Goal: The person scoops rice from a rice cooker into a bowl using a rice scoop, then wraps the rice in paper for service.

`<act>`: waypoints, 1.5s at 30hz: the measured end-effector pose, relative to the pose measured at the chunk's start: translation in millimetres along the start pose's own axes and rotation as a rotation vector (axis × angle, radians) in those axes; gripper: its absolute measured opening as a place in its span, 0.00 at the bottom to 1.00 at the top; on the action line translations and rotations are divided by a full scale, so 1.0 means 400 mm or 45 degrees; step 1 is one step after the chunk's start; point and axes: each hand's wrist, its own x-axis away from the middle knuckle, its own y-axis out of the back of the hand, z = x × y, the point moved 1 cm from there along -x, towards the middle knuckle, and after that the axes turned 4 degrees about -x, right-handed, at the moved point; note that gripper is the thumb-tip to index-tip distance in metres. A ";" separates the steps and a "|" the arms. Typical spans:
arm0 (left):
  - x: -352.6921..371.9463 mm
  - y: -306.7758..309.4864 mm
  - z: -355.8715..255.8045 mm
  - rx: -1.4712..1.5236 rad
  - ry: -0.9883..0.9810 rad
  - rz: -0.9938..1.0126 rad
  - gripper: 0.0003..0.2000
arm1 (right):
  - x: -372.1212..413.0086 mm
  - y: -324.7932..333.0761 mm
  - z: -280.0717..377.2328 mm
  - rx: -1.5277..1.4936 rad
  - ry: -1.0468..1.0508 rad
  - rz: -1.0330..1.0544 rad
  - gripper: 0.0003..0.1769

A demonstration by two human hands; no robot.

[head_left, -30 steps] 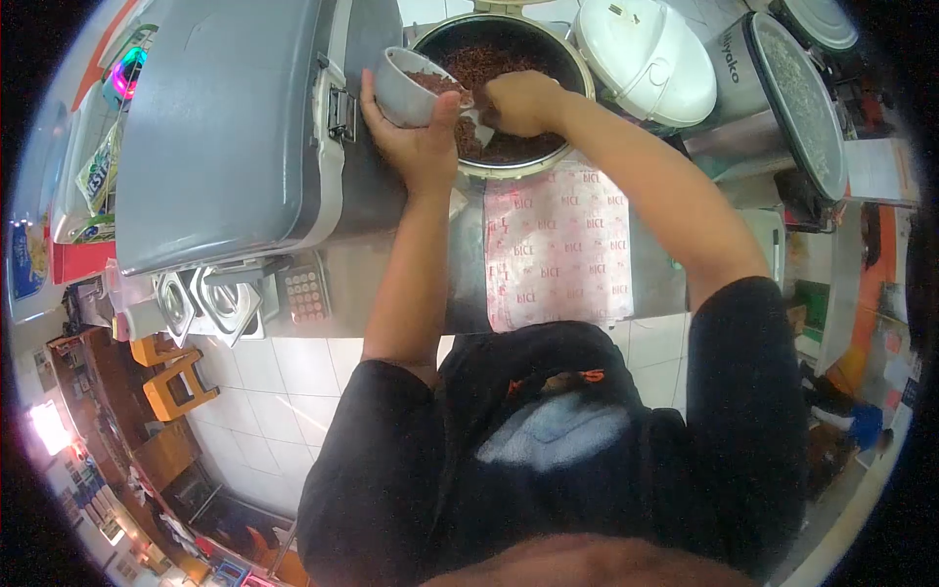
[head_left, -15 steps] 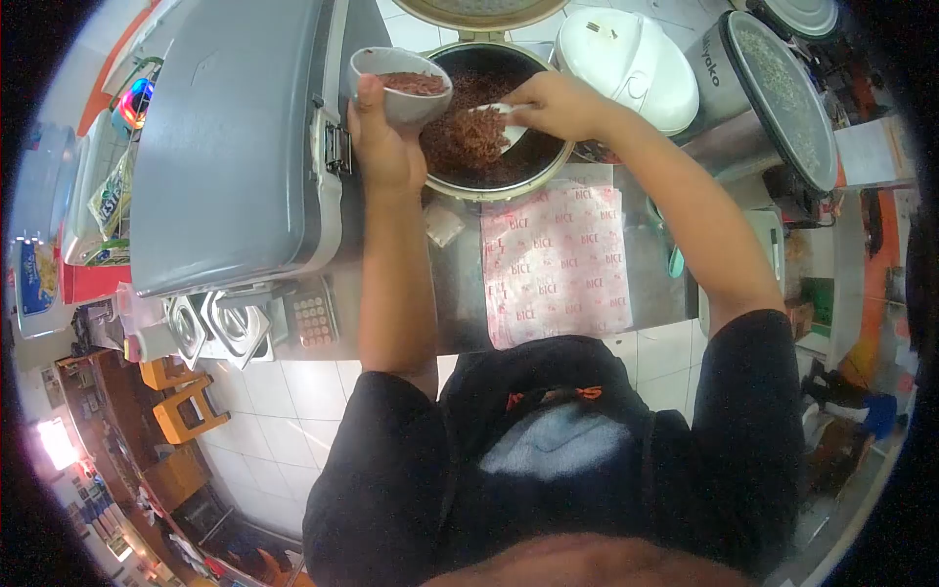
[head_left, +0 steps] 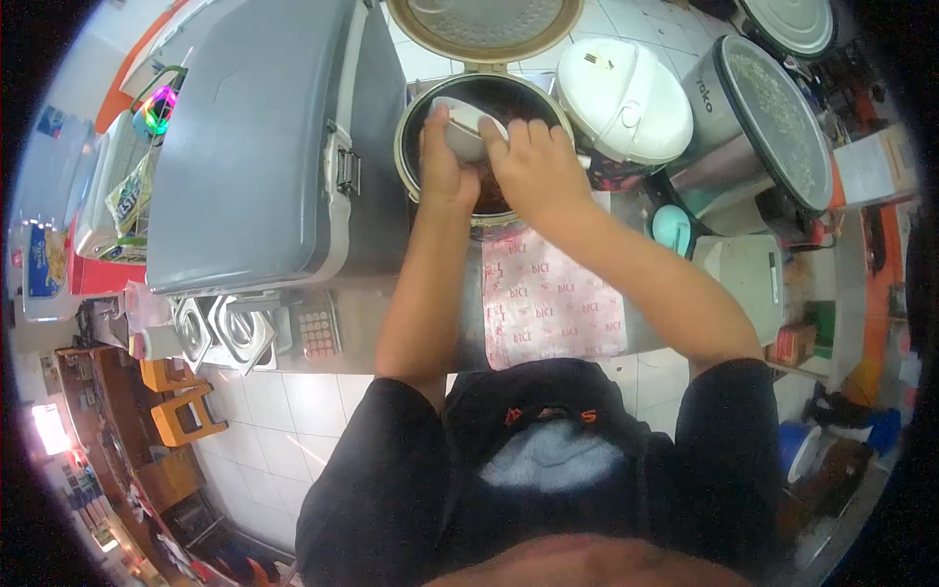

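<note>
My left hand (head_left: pixel 445 168) is wrapped round a small grey-white bowl (head_left: pixel 465 147), now tilted over a large round rice cooker pot (head_left: pixel 405 157). My right hand (head_left: pixel 536 168) is closed at the bowl's mouth. A white rice paddle (head_left: pixel 477 118) appears to lie against the bowl's opening, mostly covered by the fingers. Reddish-brown cooked rice (head_left: pixel 494 199) shows in the pot below my hands. What is inside the bowl is hidden. In front of the pot lies a sheet of pink-printed white paper (head_left: pixel 555 298).
A big grey cooler box (head_left: pixel 245 147) stands left of the pot. The pot's raised lid (head_left: pixel 484 24) is behind it. To the right are a white-lidded rice cooker (head_left: pixel 626 103), a tall container (head_left: pixel 773 122) and a turquoise item (head_left: pixel 672 230). Metal lids (head_left: pixel 245 333) sit front left.
The bowl has moved right and tipped over the pot. My right hand has brought the paddle, earlier loaded with rice, up to the bowl's mouth.
</note>
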 end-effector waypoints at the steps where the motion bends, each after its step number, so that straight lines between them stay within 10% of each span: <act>1: 0.022 -0.020 -0.013 0.007 0.075 -0.060 0.22 | 0.003 0.009 0.006 -0.013 -0.016 0.056 0.25; 8: 0.074 -0.020 -0.079 0.129 0.218 -0.024 0.30 | -0.036 0.059 -0.124 -0.221 -0.191 0.169 0.15; 16: 0.100 -0.026 -0.081 0.168 0.030 0.204 0.27 | -0.059 -0.024 -0.123 -0.937 -0.539 0.623 0.32; 26: 0.105 0.019 -0.084 -0.246 -0.562 0.303 0.26 | -0.062 -0.110 -0.022 -0.868 -0.569 0.826 0.35; 38: 0.140 0.036 -0.090 0.178 -0.284 -0.022 0.31 | -0.045 0.080 -0.178 -0.391 -0.303 0.311 0.12; 42: 0.172 0.037 -0.088 0.321 -0.191 -0.032 0.32 | 0.021 0.076 -0.190 0.110 -0.100 0.827 0.11; 45: 0.196 0.050 -0.081 0.524 -0.098 0.107 0.34 | 0.044 0.078 -0.199 -0.127 -0.193 0.495 0.12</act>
